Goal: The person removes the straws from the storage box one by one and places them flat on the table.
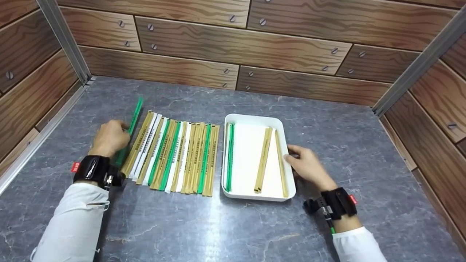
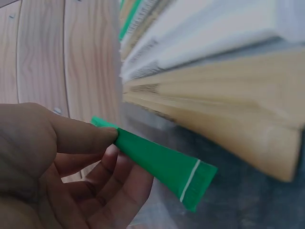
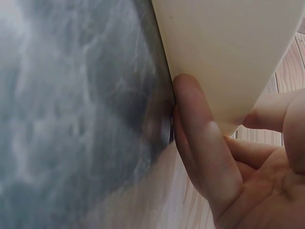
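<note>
My left hand (image 1: 111,138) pinches a slim green stick packet (image 2: 157,160) between thumb and fingers, just left of a row of similar packets. A white crimp line crosses one end of it. The row (image 1: 174,156) mixes tan, white and green packets laid side by side. To its right stands a shallow white tray (image 1: 259,199). Inside the tray are green packets (image 1: 230,156) along the left wall, a tan packet (image 1: 264,160) slanting near the middle, and another tan one at the right wall. My right hand (image 1: 307,163) holds the tray's right side, thumb at the rim, fingers against the outer wall (image 3: 224,52).
The grey marbled tabletop (image 1: 174,229) carries the row and the tray. Wood-patterned panels (image 1: 233,47) enclose it at the back and sides, with metal posts (image 1: 65,40) at the corners. Dark straps (image 1: 91,169) circle both wrists.
</note>
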`<state>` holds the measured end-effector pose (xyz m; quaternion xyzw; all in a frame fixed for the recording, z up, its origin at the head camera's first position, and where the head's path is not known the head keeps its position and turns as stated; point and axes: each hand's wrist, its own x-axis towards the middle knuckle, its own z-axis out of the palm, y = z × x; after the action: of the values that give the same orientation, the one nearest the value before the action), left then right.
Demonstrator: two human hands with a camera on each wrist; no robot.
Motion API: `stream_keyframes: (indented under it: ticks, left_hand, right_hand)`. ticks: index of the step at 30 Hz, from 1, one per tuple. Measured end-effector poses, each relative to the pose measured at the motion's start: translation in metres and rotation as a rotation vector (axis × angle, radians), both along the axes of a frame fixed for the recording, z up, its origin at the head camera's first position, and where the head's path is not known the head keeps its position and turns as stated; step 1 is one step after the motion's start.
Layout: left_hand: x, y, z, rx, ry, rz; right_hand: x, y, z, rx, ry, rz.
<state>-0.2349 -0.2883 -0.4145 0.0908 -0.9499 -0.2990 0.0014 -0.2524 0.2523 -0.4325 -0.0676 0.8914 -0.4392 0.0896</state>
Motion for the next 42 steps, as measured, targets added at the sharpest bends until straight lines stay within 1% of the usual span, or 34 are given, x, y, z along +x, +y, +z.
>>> stream_keyframes:
  ticks: [6, 13, 18, 35, 42]
  left_hand:
    - [0.0, -0.002, -0.007, -0.005, -0.027, -0.003]
    - [0.003, 0.0, -0.013, -0.004, -0.013, -0.016]
    - [0.003, 0.002, -0.013, 0.0, -0.052, -0.022]
    - [0.007, 0.006, -0.014, 0.006, -0.058, -0.038]
    - [0.008, 0.006, -0.013, 0.012, -0.082, -0.034]
  right_hand:
    - [0.0, -0.001, 0.0, -0.013, -0.009, 0.001]
    - [-0.001, -0.001, 0.0, -0.004, -0.014, 0.008]
    - [-0.001, 0.0, 0.0, 0.013, -0.026, 0.006]
    - [-0.001, 0.0, -0.001, -0.012, -0.023, -0.002]
    - [-0.001, 0.0, -0.001, 0.015, -0.012, 0.001]
